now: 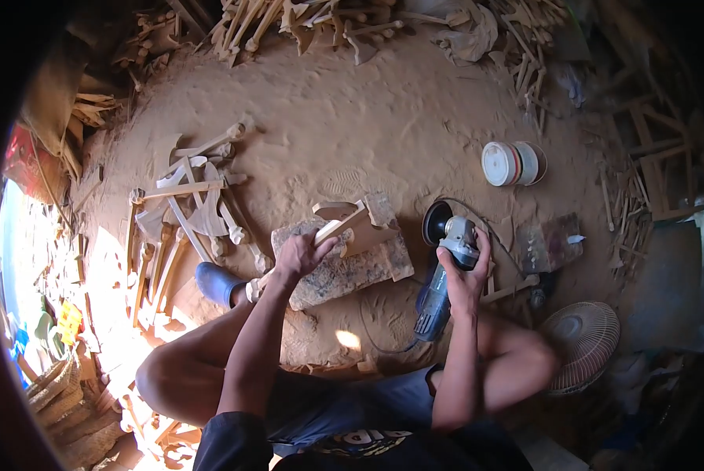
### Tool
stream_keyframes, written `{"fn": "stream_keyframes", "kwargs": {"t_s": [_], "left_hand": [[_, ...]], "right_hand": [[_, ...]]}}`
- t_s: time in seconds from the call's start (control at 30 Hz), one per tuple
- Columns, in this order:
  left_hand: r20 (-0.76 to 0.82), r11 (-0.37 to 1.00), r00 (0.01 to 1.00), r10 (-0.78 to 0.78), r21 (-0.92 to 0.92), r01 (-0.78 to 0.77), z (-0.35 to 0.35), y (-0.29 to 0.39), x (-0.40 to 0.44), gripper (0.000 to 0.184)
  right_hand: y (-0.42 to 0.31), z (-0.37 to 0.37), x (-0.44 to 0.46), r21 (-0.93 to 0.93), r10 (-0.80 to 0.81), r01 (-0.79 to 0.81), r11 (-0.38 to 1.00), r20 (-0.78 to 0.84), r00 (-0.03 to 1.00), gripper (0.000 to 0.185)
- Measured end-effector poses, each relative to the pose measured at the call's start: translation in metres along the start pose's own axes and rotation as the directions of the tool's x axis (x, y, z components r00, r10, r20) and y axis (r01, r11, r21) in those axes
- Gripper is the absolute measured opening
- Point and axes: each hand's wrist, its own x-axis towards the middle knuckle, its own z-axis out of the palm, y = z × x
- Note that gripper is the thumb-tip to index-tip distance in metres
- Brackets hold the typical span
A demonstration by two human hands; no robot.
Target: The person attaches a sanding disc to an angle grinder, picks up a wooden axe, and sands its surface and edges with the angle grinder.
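My left hand is closed around a long pale bone, which slants up to the right over a worn stone block. Its knobbed lower end shows beyond my wrist, close to a blue boot. Beneath and beside the bone, flat wooden pieces rest on the block. To the right of the block, my right hand grips an angle grinder. The grinder's dark round disc points away from me and is apart from the bone. Whether the disc spins, I cannot tell.
Left of the block lies a pile of bones. A white bucket lies on the sandy ground at upper right. A round fan stands near my right knee, and a dusty block sits above it. More bones are heaped at the back.
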Motion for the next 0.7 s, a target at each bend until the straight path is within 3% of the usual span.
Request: {"fn": "stream_keyframes", "kwargs": {"t_s": [0.1, 0.2, 0.3, 0.43, 0.6, 0.7], "left_hand": [[-0.044, 0.998, 0.999, -0.009, 0.069, 0.012, 0.011, -0.005, -0.001, 0.059], [-0.061, 1.000, 0.998, -0.002, -0.019, 0.001, 0.009, -0.009, 0.009, 0.059], [0.008, 0.993, 0.996, -0.084, -0.085, 0.084, 0.007, -0.012, 0.019, 0.059], [-0.046, 0.993, 0.992, -0.115, -0.004, 0.115, 0.010, -0.007, 0.020, 0.059], [-0.057, 0.996, 0.995, -0.078, -0.045, 0.076, 0.010, -0.009, 0.020, 0.059], [-0.024, 0.994, 0.996, -0.081, -0.078, 0.079, 0.010, -0.012, 0.021, 0.061]], "right_hand": [[0.024, 0.003, -0.002, -0.189, -0.163, 0.180, 0.965, 0.097, 0.982, 0.077], [0.035, 0.017, -0.002, -0.213, -0.138, 0.172, 0.962, 0.164, 0.977, 0.076], [0.042, 0.027, -0.001, -0.249, -0.090, 0.137, 0.959, 0.193, 0.977, 0.078], [0.050, 0.037, 0.003, -0.296, -0.078, 0.137, 0.945, 0.204, 0.976, 0.080], [0.050, 0.044, 0.008, -0.301, -0.098, 0.168, 0.939, 0.234, 0.967, 0.081], [0.049, 0.045, 0.007, -0.306, -0.032, 0.111, 0.946, 0.252, 0.967, 0.080]]}}
